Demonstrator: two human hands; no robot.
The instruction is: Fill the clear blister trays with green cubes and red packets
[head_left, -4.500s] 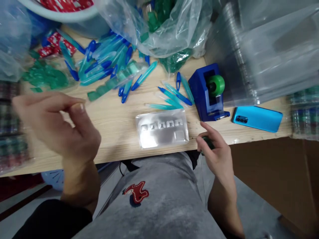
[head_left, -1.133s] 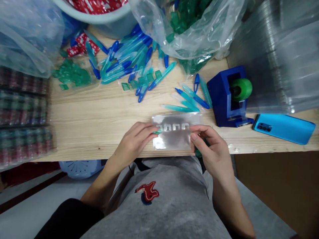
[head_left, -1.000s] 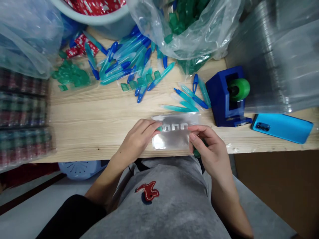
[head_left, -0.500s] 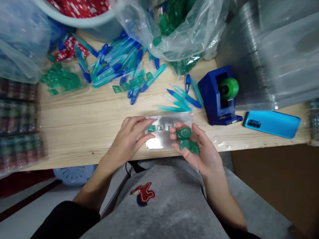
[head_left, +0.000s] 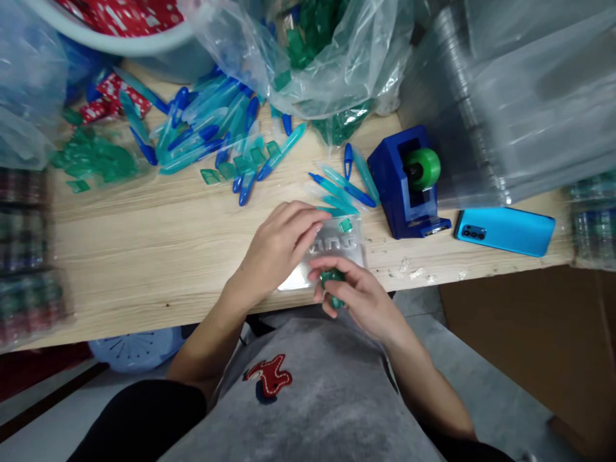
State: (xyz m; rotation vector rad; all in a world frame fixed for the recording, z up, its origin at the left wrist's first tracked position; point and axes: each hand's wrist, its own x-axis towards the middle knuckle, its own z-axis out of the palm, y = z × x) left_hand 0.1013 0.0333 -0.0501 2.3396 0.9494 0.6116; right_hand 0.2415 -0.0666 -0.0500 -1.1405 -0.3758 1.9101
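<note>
Cupping green translucent pieces (head_left: pixel 333 285) in the half-curled right hand (head_left: pixel 360 294); holding the left hand (head_left: pixel 279 242) bunched, not showing whether gripping anything; poising both over the clear blister tray (head_left: pixel 296 280), stretching left to right, equally near.

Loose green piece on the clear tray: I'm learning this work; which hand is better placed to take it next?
Probably the left hand: its fingertips lie nearer the green piece, while the right hand holds other green pieces.
</note>
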